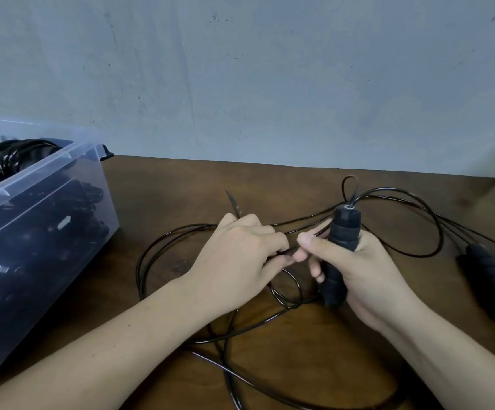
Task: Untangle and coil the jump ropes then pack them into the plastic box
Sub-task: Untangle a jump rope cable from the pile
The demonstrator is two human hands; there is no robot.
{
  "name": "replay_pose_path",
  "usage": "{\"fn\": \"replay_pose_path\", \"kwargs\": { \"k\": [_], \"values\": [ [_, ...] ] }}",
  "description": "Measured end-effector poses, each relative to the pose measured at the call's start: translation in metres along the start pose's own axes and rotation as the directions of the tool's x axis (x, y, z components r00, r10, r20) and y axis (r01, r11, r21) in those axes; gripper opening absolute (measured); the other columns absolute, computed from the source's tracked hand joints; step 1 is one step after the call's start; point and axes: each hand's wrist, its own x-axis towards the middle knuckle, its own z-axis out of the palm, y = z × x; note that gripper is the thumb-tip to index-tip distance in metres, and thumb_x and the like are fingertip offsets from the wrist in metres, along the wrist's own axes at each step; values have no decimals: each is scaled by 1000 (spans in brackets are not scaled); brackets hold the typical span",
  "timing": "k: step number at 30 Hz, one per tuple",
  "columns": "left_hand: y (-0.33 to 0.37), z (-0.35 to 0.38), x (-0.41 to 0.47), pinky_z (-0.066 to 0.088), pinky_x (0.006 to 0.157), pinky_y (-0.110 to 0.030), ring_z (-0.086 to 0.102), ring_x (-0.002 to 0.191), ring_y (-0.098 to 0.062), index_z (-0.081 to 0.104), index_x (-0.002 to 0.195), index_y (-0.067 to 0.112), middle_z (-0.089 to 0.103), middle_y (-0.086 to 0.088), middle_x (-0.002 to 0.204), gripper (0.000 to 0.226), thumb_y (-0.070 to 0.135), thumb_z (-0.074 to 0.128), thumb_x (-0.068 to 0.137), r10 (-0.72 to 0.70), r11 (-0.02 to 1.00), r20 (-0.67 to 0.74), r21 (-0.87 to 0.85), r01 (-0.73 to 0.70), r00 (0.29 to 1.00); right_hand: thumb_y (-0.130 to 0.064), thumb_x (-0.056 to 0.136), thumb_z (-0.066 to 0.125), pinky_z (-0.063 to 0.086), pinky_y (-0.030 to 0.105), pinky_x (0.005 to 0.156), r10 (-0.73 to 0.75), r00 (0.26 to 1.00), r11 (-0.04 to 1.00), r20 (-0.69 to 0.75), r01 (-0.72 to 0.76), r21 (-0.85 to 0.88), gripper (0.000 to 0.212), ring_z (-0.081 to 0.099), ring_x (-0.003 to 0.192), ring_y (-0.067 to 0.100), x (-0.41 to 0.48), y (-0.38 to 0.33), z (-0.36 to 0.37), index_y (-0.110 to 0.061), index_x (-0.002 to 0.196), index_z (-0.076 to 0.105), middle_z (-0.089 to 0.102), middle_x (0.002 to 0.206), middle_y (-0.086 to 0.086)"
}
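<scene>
Firmly, the right hand (367,270) curls its fingers round a black foam handle (342,232), held upright near the middle of the table (299,179). Just left of it, the left hand (240,255) pinches the thin black cord (139,273) close by the right thumb. The cord's loose loops sprawl over the table to the left, right and near side. At the far left stands the clear box (37,173) with coiled ropes (6,156) inside. Two more handles (489,276) lie at the right edge.
</scene>
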Motion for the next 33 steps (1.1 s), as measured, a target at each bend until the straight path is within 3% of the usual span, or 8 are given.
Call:
{"fn": "replay_pose_path", "kwargs": {
  "k": [10, 14, 19, 23, 26, 29, 31, 33],
  "values": [
    [-19, -9, 1, 36, 77, -36, 47, 91, -4, 66, 88, 38, 61, 20, 82, 23, 57, 59, 99, -148, 989, 37, -18, 148, 988, -20, 99, 72, 46, 23, 56, 64, 981, 943, -184, 1, 332, 21, 50, 65, 15, 16, -19, -31, -5, 110, 63, 69, 90, 10],
    [-15, -12, 1, 34, 74, -35, 48, 89, -8, 67, 88, 36, 62, 17, 79, 21, 52, 61, 100, -95, 995, 1, 25, 95, 995, -24, 96, 75, 46, 26, 57, 88, 982, 952, -168, -33, 304, 29, 51, 66, 16, 15, -15, -24, -5, 116, 64, 74, 98, 14],
    [3, -12, 3, 39, 73, -36, 51, 86, -17, 72, 91, 29, 61, 13, 84, 24, 45, 59, 103, 95, 976, -63, 204, -81, 993, -18, 94, 74, 47, 29, 61, 91, 995, 988, -35, -86, 128, 28, 55, 61, 16, 5, -6, -7, 6, 108, 70, 76, 89, 14],
    [10, -13, 3, 35, 100, -47, 51, 127, -26, 73, 95, 27, 63, 9, 125, 14, 41, 72, 91, 78, 964, -121, 263, -44, 990, -17, 96, 73, 52, 28, 59, 20, 1000, 999, -12, -20, 29, 26, 59, 63, 18, 0, 3, 2, 9, 101, 71, 77, 82, 13],
    [13, -19, 5, 21, 122, -55, 33, 152, -32, 71, 113, 27, 52, -1, 152, 37, 46, 79, 82, 14, 946, -136, 322, 31, 991, -20, 95, 75, 53, 32, 62, 9, 999, 999, -34, -8, 37, 26, 58, 65, 24, 0, 3, 1, 6, 100, 73, 77, 87, 18],
    [15, -19, 7, 37, 105, -41, 51, 131, -23, 69, 115, 23, 58, 2, 134, 37, 39, 81, 84, 41, 977, -146, 215, -9, 988, -22, 93, 76, 52, 34, 63, 27, 999, 996, -43, -23, 90, 28, 56, 65, 23, 2, 0, -1, 5, 101, 72, 78, 91, 20],
    [17, -12, 5, 45, 88, -37, 57, 106, -15, 67, 113, 23, 59, 9, 114, 30, 30, 80, 87, -17, 999, -123, 35, 21, 992, -24, 92, 76, 52, 35, 64, 32, 999, 995, -32, -29, 92, 30, 56, 64, 23, 1, -1, -1, 4, 99, 72, 76, 88, 21],
    [18, -7, 2, 51, 84, -34, 59, 97, -6, 66, 108, 26, 59, 15, 101, 21, 23, 78, 91, -114, 974, -59, -201, 100, 992, -25, 91, 77, 51, 35, 64, 18, 1000, 996, -16, -17, 92, 27, 55, 64, 25, 1, -1, 1, 1, 96, 75, 74, 90, 28]
  ]
}}
